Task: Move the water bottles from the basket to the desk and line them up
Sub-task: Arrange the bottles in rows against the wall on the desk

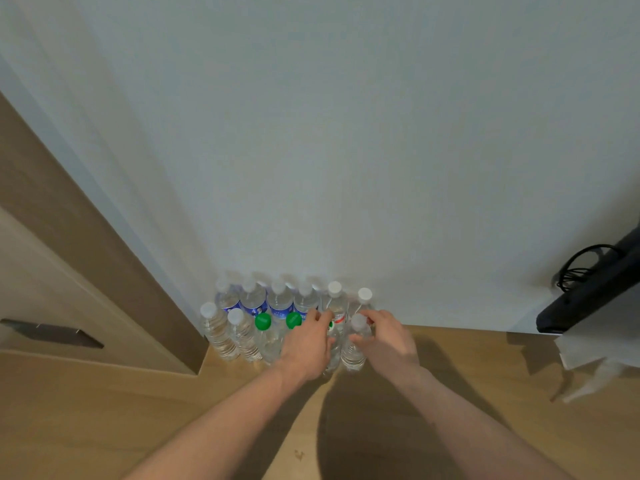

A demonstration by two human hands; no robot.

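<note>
Since the desk (450,375) already carries two rows of bottles (252,299) against the wall, the left hand (306,344) and right hand (389,337), each gripping a front-row bottle (353,355), should nudge gently, keeping neighbours upright.

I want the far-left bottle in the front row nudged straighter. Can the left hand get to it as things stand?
Probably yes. The left hand rests on a bottle mid-row, and the far-left bottle stands at the row's open end, with bare desk in front of it and only the cabinet alongside.
</note>
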